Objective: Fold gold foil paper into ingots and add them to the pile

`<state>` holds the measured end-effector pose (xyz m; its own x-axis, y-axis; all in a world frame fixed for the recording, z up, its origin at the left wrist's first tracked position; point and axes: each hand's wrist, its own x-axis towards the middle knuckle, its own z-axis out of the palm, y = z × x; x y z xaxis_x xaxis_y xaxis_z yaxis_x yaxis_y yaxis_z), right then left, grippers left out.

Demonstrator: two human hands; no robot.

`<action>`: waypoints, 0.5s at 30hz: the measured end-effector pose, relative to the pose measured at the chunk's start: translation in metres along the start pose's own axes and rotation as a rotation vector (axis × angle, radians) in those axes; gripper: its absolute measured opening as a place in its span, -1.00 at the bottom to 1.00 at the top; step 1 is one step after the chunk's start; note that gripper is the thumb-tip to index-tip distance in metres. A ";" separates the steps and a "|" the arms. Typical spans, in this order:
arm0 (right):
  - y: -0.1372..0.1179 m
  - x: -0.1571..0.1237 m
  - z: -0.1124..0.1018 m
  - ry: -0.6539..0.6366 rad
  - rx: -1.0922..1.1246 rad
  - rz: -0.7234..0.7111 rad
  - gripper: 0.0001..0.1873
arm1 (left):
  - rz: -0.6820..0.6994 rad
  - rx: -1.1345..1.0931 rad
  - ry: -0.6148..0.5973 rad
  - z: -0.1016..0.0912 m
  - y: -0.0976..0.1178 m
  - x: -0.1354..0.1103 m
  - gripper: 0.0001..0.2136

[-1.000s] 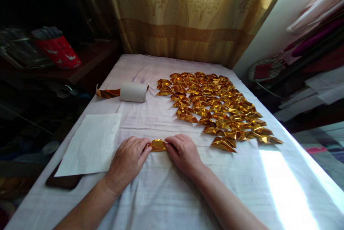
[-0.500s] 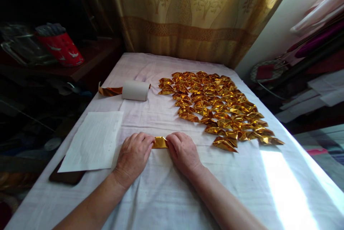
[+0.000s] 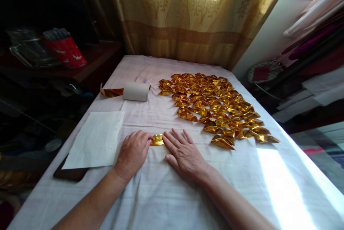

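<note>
A small folded piece of gold foil paper (image 3: 157,139) lies on the white cloth (image 3: 172,187) between my hands. My left hand (image 3: 133,152) has its fingers curled and pinches the piece's left end. My right hand (image 3: 182,153) lies flat with fingers stretched out, its fingertips pressing on the piece's right end. Several finished gold folded pieces (image 3: 215,106) are laid in rows farther back and to the right.
A white roll (image 3: 136,91) with a gold foil strip (image 3: 111,92) lies at the back left. A white sheet of paper (image 3: 94,139) rests over a dark flat object (image 3: 70,173) at my left. A curtain hangs behind the table; cluttered shelves flank both sides.
My right hand has opened from a curled grip to flat, fingers stretched over the gold piece. The left hand has kept its pinch on the left end.
</note>
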<state>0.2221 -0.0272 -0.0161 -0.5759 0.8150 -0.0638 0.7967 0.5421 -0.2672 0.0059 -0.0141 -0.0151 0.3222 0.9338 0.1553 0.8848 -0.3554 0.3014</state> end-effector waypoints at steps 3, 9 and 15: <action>-0.001 -0.003 0.000 0.002 0.001 0.036 -0.36 | 0.009 -0.018 0.009 -0.001 -0.003 0.000 -0.84; -0.001 -0.003 0.000 0.014 0.002 0.054 -0.35 | 0.019 0.006 0.058 -0.009 -0.020 -0.008 -0.80; -0.001 -0.004 0.002 0.045 -0.004 0.051 -0.33 | 0.280 0.098 0.099 0.001 0.004 -0.015 -0.62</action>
<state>0.2232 -0.0316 -0.0174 -0.5259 0.8499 -0.0334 0.8254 0.5006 -0.2608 0.0045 -0.0292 -0.0168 0.5276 0.7903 0.3115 0.7964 -0.5878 0.1424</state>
